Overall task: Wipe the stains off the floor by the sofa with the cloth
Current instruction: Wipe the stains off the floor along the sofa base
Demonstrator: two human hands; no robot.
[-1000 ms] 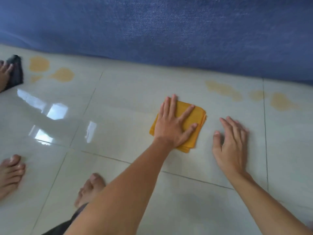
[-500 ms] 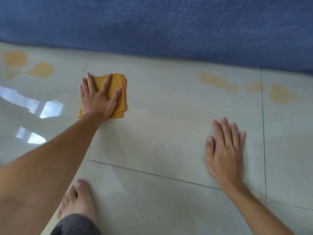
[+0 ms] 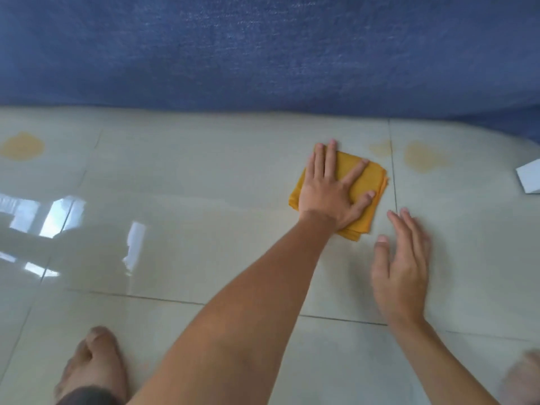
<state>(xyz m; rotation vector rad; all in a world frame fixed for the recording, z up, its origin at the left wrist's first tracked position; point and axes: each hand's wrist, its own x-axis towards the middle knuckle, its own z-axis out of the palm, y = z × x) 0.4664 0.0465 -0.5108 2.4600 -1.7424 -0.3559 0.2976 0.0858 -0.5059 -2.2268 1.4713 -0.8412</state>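
Two bare hands over pale glossy floor tiles [image 3: 204, 176], blue sofa [image 3: 263, 48] running along the far edge. Left hand [image 3: 330, 194] flat, fingers spread, pressing down on a folded yellow cloth [image 3: 371, 176]; not clenched around it. Cloth lies on the floor near the sofa, just left of a grout line. Right hand [image 3: 403, 267] open, holding nothing, blurred, just beside the cloth's near corner. Yellowish stains: one large patch [image 3: 423, 157] right of the grout line, a fainter one [image 3: 380, 148] touching it, another [image 3: 22, 146] far left. Bare foot [image 3: 93, 363] lower left. White object [image 3: 530, 179] at right edge.
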